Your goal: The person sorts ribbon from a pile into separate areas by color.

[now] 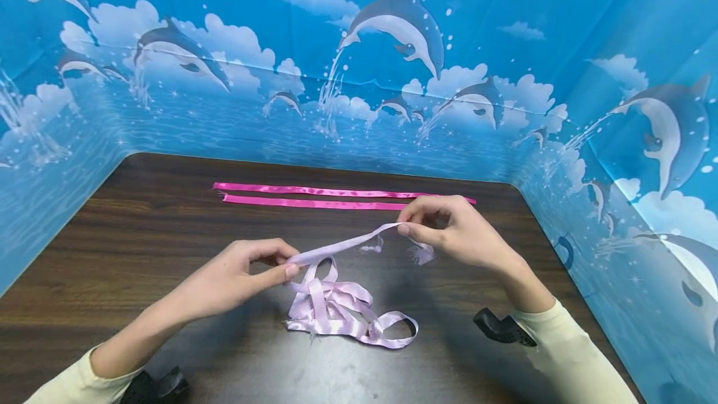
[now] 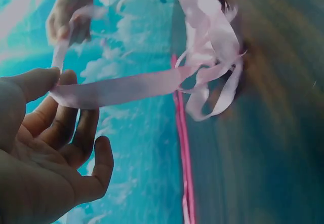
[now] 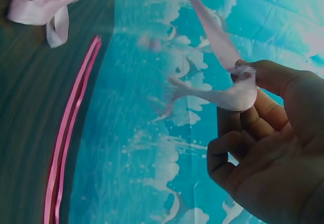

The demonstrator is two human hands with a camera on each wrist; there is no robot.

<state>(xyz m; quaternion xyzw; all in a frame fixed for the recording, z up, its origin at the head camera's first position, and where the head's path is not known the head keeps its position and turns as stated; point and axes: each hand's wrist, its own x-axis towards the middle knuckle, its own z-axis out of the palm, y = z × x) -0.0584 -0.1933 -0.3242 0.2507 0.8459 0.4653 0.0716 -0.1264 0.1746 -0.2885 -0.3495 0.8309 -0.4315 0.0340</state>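
Observation:
A pale pink satin ribbon (image 1: 344, 244) is stretched between the two hands above the table. The left hand (image 1: 241, 279) pinches it between thumb and forefinger; in the left wrist view the ribbon (image 2: 121, 89) runs on from this pinch to the loose pile. Higher and to the right, the right hand (image 1: 460, 229) pinches the ribbon near one end. A short frayed tail (image 3: 202, 93) hangs past the right thumb and finger. Below the hands, the rest of the pale ribbon lies in a looped, crumpled pile (image 1: 331, 307) on the table.
Two bright pink ribbons (image 1: 314, 203) lie straight, side by side, across the back of the dark wood table (image 1: 140, 223). A blue dolphin-print sheet (image 1: 359, 117) stands around the table's back and sides. Black straps (image 1: 505, 328) sit at the wrists.

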